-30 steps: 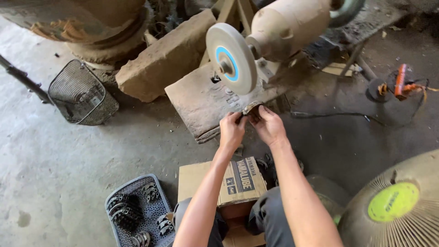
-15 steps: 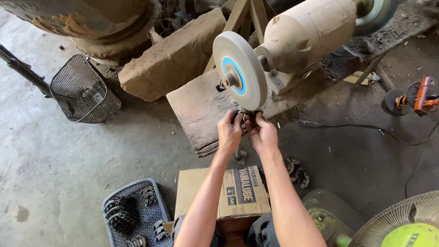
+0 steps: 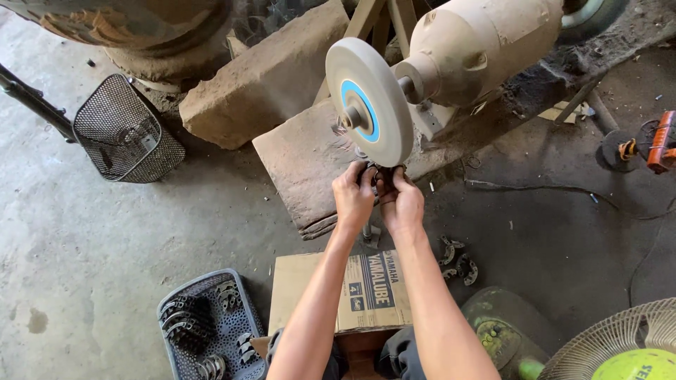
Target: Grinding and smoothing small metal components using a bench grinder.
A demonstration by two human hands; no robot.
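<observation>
- Your left hand (image 3: 354, 198) and right hand (image 3: 401, 204) meet just under the lower rim of the grey grinding wheel (image 3: 370, 100), fingers curled tight around a small dark metal part (image 3: 374, 174) pinched between them — both hands closed on it, thumbs nearly touching.
- The part sits at the wheel's bottom edge, over the front edge of the stone slab (image 3: 299, 165) that lies below the motor; whether metal is touching the wheel cannot be told from here.
- The wheel is mounted on a dust-coated bench motor (image 3: 482, 46), with no guard visible around the disc.
- Risk, as judged: your fingertips are very near the wheel face. A part this small gives little to hold — if it catches, it could be snatched away and pull a knuckle into the stone.
- A slip would likely come from pushing upward at an angle, or from heat building in the piece and loosening your hold.
- On the concrete floor (image 3: 84, 239) near your knees: a cardboard box (image 3: 352, 292), a grey plastic tray (image 3: 204, 324) of curved metal pieces at its left, and a few loose curved pieces (image 3: 458, 260) to its right.
- A wire mesh basket (image 3: 123, 134) stands well apart toward the floor's left side.
</observation>
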